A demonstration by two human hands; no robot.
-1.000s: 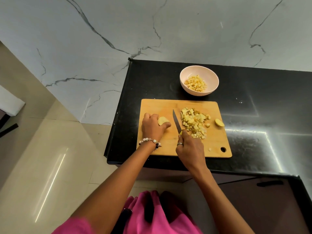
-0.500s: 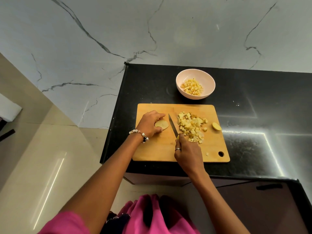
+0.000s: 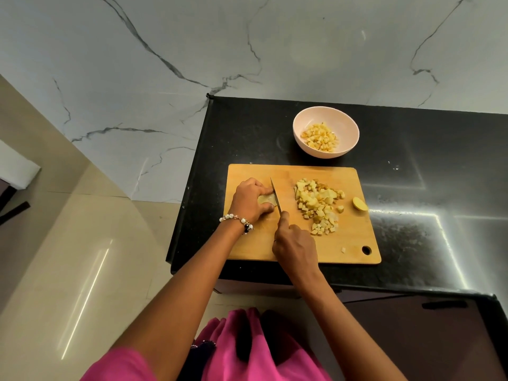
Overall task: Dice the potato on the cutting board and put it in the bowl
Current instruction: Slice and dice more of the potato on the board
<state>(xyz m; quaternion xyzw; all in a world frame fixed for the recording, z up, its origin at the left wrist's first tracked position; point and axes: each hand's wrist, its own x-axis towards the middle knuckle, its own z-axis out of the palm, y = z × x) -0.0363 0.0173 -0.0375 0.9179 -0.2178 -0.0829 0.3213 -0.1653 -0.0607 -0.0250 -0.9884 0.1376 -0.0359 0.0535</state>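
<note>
Two hands work near the cutting board's (image 3: 299, 253) left edge: our left hand (image 3: 251, 200) pinches the potato piece (image 3: 266, 199), our right hand (image 3: 295, 244) grips the knife (image 3: 276, 198). We judge slicing underway; next, dicing, then the bowl (image 3: 345, 125).

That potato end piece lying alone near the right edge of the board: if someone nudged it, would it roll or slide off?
The potato end piece looks rounded on one side, so it would probably rock rather than roll far. Its cut surface seems moist, so likely a bit slippery. It sits close to the cutting board edge, so a push rightward could tip it onto the counter.
</note>
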